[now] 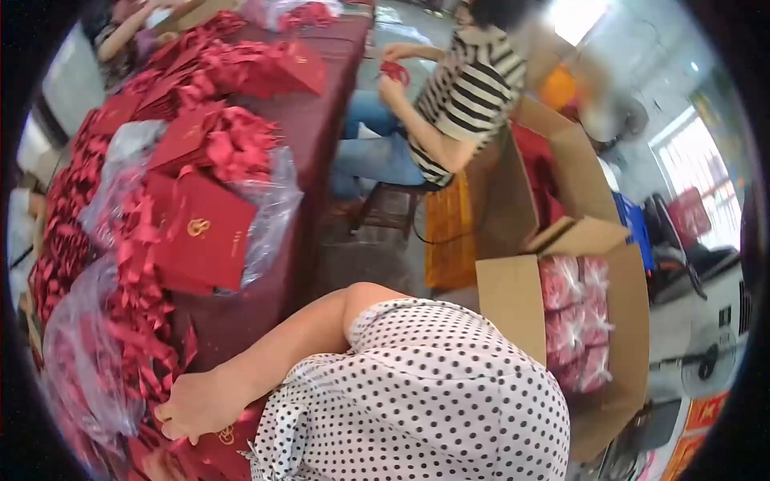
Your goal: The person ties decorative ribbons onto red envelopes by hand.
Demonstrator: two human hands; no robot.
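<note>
My right hand (202, 405) reaches down over a red gift bag (227, 435) with a gold emblem, close to the table edge. Its fingers are curled against the bag's red material; the exact grip is partly hidden. At the bottom edge only a small part of my left hand (160, 465) shows, beside the same red material, with its fingers mostly out of sight. Loose red ribbons (148, 353) lie just beyond my hands, next to a crumpled clear plastic bag (88, 353).
A stack of red gift bags (200, 232) and ribbon heaps cover the dark red table (301, 144). A seated co-worker (449, 96) in stripes holds something red. Open cardboard boxes (513, 301) stand to the right, one containing plastic-wrapped red packs (573, 313). Another person's arm (124, 32) shows top left.
</note>
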